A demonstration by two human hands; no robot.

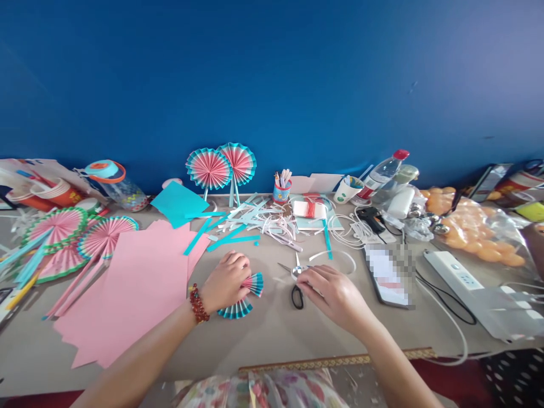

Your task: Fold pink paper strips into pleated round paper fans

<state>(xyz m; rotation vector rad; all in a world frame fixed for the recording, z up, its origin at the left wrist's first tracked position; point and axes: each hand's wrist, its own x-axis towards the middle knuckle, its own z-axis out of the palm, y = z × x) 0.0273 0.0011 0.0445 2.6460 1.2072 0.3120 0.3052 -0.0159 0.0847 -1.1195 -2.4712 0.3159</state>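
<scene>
My left hand [227,279], a beaded bracelet at its wrist, is closed over a pleated paper fan [236,309] in pink and teal. Two folded parts of the fan spread out from under the fingers, and its middle is hidden. To the right, my right hand [329,289] has its fingers pinched on a pair of scissors [297,297]. The scissors' blades are apart and point away from me; one black handle loop shows, and the fingers cover the rest. A loose white strip [346,256] curls just beyond this hand.
Pink paper sheets [140,294] lie left, beside finished fans [55,229]. Two round fans [209,169] stand against the blue wall. Paper strips [246,215] are heaped at centre back. A phone [385,277], power strip [463,277], bottle [382,175] and glue gun [370,220] are right.
</scene>
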